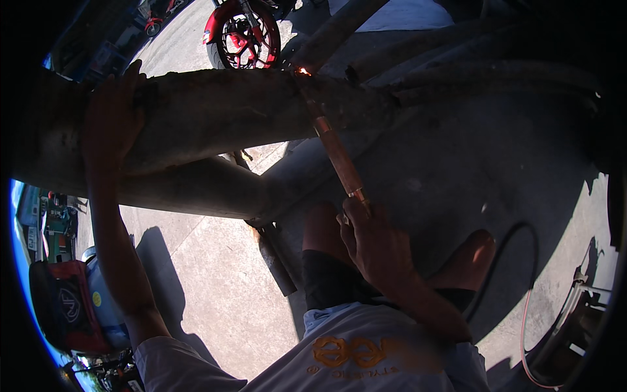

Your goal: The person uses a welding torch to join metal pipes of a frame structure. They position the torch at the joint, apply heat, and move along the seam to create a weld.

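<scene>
The person is crouched on a concrete floor point(215, 274), knees showing at the lower middle of the frame. The right hand point(375, 245) is closed around the handle of a gas torch point(336, 153), a copper-coloured tube running up and to the left from the fist. Its tip ends in a small bright flame point(302, 71) at the top centre, right on the upper edge of a big rusty pipe point(228, 111) that crosses the frame from left to centre. The left hand point(114, 111), at the upper left, lies open and flat against that pipe, fingers spread over its top, steadying it.

A second thick pipe point(196, 189) sits just below the first, and more pipes point(457, 59) lie in shadow at the upper right. A hose point(522, 307) loops over the floor at the lower right. A red motorcycle wheel point(243, 36) stands beyond the pipe at the top.

How far the work has got is hard to judge: the flame touches only one spot, and I can see no finished cut or seam anywhere along the pipe, so it looks like most of it is yet to do.
</scene>
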Demonstrator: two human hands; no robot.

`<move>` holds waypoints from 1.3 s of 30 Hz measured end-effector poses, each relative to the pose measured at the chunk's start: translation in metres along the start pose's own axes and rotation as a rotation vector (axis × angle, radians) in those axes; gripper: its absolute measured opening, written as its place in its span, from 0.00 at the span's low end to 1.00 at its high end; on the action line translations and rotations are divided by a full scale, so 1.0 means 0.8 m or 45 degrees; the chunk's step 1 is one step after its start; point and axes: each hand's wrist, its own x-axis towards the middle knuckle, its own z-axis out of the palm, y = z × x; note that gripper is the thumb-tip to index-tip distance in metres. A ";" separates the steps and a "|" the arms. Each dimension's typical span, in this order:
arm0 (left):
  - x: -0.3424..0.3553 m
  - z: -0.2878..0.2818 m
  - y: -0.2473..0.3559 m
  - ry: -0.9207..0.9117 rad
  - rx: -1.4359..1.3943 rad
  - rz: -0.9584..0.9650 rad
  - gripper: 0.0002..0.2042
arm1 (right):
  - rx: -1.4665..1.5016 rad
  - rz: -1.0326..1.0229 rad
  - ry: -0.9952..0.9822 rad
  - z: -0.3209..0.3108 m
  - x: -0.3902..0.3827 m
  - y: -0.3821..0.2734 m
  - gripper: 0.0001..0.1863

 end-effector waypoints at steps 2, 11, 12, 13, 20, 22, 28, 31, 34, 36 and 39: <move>0.001 -0.001 0.000 -0.003 -0.011 0.010 0.34 | -0.008 0.001 0.016 0.001 -0.001 -0.001 0.15; -0.001 -0.012 0.006 0.007 -0.045 0.012 0.33 | -0.031 -0.007 0.048 0.006 -0.002 0.003 0.12; 0.000 -0.012 0.007 0.020 -0.035 0.012 0.33 | -0.047 -0.016 0.040 0.007 -0.002 0.004 0.13; 0.000 -0.012 0.007 0.006 -0.043 0.018 0.33 | -0.061 -0.031 0.047 0.009 -0.002 0.006 0.13; 0.001 -0.009 0.008 0.023 -0.048 -0.002 0.33 | -0.098 -0.035 0.040 0.015 -0.001 0.014 0.13; 0.001 -0.007 0.007 0.024 -0.050 0.000 0.33 | -0.103 -0.025 0.025 0.016 -0.001 0.014 0.13; 0.000 -0.003 0.005 0.068 -0.026 0.013 0.32 | -0.102 -0.062 0.071 0.019 0.000 0.019 0.14; 0.001 -0.002 0.004 0.019 -0.045 -0.013 0.33 | -0.094 -0.058 0.065 0.019 -0.002 0.020 0.14; 0.001 -0.002 0.004 0.029 -0.023 0.001 0.33 | -0.101 -0.050 0.064 0.020 -0.001 0.021 0.15; 0.001 -0.002 0.004 0.044 0.004 0.003 0.33 | -0.113 -0.046 0.061 0.020 -0.001 0.021 0.15; 0.000 -0.003 0.005 0.052 -0.040 -0.004 0.33 | -0.129 -0.042 0.054 0.019 -0.001 0.021 0.15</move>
